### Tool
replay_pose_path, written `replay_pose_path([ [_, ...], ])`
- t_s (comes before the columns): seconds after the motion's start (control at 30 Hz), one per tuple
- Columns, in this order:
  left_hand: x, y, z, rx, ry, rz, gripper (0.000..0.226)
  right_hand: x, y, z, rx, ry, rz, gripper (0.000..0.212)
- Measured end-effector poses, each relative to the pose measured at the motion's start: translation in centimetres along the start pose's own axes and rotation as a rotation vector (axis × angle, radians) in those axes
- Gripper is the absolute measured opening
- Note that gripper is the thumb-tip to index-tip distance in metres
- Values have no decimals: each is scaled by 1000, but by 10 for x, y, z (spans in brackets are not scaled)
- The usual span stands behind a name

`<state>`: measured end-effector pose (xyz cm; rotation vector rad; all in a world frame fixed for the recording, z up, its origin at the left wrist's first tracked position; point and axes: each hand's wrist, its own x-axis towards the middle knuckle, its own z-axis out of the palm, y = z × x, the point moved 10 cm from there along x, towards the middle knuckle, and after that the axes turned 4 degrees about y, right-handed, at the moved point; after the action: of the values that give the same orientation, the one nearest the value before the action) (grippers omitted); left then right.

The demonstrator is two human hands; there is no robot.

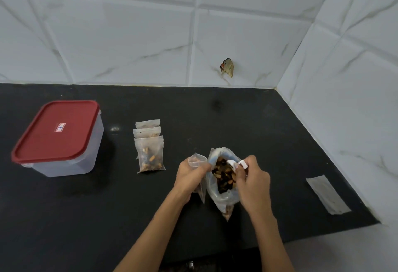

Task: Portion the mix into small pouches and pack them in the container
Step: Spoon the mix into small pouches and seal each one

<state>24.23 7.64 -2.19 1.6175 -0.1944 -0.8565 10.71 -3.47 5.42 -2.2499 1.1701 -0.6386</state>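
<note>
A large clear bag [224,198] of brown mix [224,177] stands open on the black counter [258,125]. My left hand [190,173] holds a small clear pouch [197,160] upright with its mouth open, just left of the bag. My right hand [253,177] grips a small white scoop [235,164] at the bag's mouth, its bowl over the mix. Three filled pouches [149,146] lie overlapping in a row to the left. Further left stands a clear container with a red lid [57,131], closed.
A flat empty pouch [327,194] lies near the counter's right edge by the tiled side wall. A small scrap [227,68] sticks to the back wall tiles. The counter's front edge runs close below my forearms.
</note>
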Motion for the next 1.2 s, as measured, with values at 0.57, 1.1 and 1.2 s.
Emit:
replay_pose_path([
  [0.57,-3,1,22,-105,-117,-8,7,-3,60,34,697,-121,687,10],
  [1.1,1,4,11,100,-58,40,21,-26,73,51,1210,-46,1042,7],
  [1.2,-5,28,-2,280,66,215,24,-28,71,45,1221,-50,1046,5],
])
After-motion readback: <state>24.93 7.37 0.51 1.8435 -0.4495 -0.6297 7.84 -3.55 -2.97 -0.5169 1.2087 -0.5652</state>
